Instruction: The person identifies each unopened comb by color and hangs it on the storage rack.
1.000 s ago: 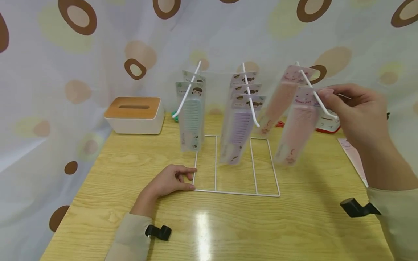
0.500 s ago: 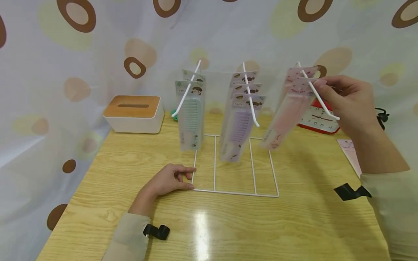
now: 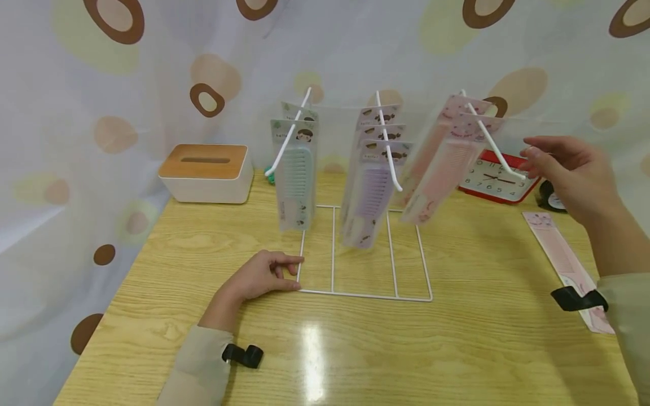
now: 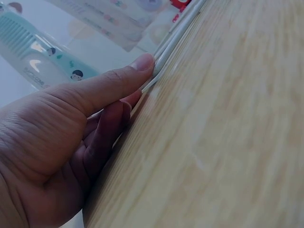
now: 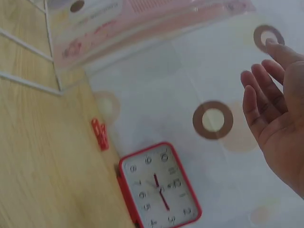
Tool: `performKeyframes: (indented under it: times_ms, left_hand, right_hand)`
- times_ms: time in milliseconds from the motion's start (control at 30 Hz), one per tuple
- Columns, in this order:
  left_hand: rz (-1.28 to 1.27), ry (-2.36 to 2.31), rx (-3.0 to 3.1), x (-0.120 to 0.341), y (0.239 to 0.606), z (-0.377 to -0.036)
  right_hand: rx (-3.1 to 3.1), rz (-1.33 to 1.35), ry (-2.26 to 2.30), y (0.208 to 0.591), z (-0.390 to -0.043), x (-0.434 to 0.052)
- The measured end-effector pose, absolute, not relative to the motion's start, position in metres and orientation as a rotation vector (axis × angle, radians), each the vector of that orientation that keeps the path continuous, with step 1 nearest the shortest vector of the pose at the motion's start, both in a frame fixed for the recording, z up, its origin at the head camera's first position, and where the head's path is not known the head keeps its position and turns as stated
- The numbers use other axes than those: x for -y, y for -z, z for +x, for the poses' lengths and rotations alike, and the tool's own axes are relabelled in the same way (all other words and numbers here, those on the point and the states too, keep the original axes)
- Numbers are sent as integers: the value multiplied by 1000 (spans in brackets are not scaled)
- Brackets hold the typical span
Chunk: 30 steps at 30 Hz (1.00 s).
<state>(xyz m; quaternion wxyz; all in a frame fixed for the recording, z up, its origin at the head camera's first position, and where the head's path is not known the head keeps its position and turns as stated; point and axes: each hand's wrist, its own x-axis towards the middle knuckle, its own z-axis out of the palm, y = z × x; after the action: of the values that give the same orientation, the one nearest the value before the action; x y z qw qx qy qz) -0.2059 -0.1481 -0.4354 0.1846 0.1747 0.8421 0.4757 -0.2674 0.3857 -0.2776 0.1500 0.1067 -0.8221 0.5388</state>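
Note:
A white wire display rack [image 3: 365,295] stands on the table, packaged combs hanging from its three hooks. My left hand [image 3: 261,276] holds the base's front left corner, its thumb [image 4: 116,83] on the wire in the left wrist view. To the right of the right hook [image 3: 495,144], my right hand [image 3: 579,175] is apart from everything, fingers relaxed with nothing in them. Two pink comb packs [image 3: 452,169] hang on that hook, tilted. On the middle hook are three purple comb packs [image 3: 373,194]; on the left, two green ones [image 3: 295,175].
Another pink comb pack [image 3: 561,256] lies on the table at right, partly behind the right wrist's black band. Behind the rack stand a red-framed clock [image 3: 495,180] and, further left, a tissue box [image 3: 208,177]. A patterned curtain [image 3: 228,45] backs the table.
The front pink comb pack slid back along the right hook toward the other one. My right hand then let go and moved away to the right. The left hand stayed put.

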Motion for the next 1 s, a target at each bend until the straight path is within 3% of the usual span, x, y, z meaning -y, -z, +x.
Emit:
performKeyframes:
  times_ms: [567,833,1000]
  left_hand:
    - [498,-1356,-2356,148,433,-205]
    - [481,-1365,-2349,147,433,-206]
    - [477,-1359,-2349,147,433,-206]
  right_hand:
    - [2867,201,-949,384,-279,-504]
    - [3049,169,-516,416,-283,-531]
    - [3101,198,-540,425,-285,-538]
